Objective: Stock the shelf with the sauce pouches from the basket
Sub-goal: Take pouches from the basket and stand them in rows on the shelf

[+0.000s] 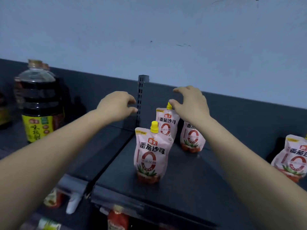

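Observation:
Several pink sauce pouches with yellow caps stand on the dark top shelf (182, 180). The nearest pouch (152, 155) stands upright in the middle. A second pouch (167, 123) stands behind it, and a third pouch (191, 138) is partly hidden by my right forearm. A further pouch (294, 158) stands at the right edge. My right hand (191, 103) hovers over the second pouch, fingers spread and loosely curved, thumb next to its yellow cap. My left hand (117, 106) floats left of the shelf upright, fingers loosely curled, holding nothing. The basket is out of view.
A slotted metal upright (141, 98) divides the shelf sections. Large dark soy sauce bottles (39, 103) stand on the left section. Red packets (116, 218) sit on a lower shelf below. A pale wall rises behind the shelf.

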Demonstrator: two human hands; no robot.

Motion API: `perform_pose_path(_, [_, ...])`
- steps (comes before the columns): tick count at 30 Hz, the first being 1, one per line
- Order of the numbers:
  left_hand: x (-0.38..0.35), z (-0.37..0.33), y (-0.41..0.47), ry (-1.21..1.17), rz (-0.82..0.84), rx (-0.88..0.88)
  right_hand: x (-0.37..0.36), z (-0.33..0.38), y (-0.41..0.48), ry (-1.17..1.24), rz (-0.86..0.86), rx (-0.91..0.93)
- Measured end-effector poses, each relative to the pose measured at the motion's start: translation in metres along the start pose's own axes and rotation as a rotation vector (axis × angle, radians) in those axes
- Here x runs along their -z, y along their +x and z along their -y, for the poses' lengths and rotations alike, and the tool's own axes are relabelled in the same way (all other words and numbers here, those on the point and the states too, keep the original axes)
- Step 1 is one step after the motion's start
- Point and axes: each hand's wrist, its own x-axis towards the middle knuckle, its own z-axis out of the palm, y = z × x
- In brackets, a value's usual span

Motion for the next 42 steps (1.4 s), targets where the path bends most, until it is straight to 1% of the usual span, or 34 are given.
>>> perform_pose_path(4, [0.025,0.016,-0.046,0.128,0.002,0.115,0.014,0.046,-0.008,0.089,0.063,0.151])
perform_pose_path(8, [0.056,0.038,-0.098,0.294,0.052,0.221,0.013,0.101,-0.024,0.203,0.136,0.277])
perform_pose_path(14, [0.096,0.083,-0.181,0.525,0.145,0.388,-0.017,0.182,-0.066,0.253,0.281,0.470])
perform_pose_path(18, [0.115,0.122,-0.243,0.592,0.194,0.522,-0.050,0.237,-0.094,0.247,0.372,0.561])
perform_pose_path(22, [0.128,0.169,-0.305,0.622,0.266,0.651,-0.088,0.295,-0.123,0.266,0.490,0.640])
perform_pose_path(28, [0.123,0.241,-0.400,0.625,0.400,0.777,-0.155,0.378,-0.179,0.287,0.655,0.728])
perform_pose_path(35, [0.083,0.300,-0.486,0.553,0.528,0.932,-0.231,0.437,-0.242,0.281,0.859,0.751])
perform_pose_path(42, [0.026,0.342,-0.547,0.414,0.636,1.090,-0.303,0.464,-0.287,0.234,1.060,0.746])
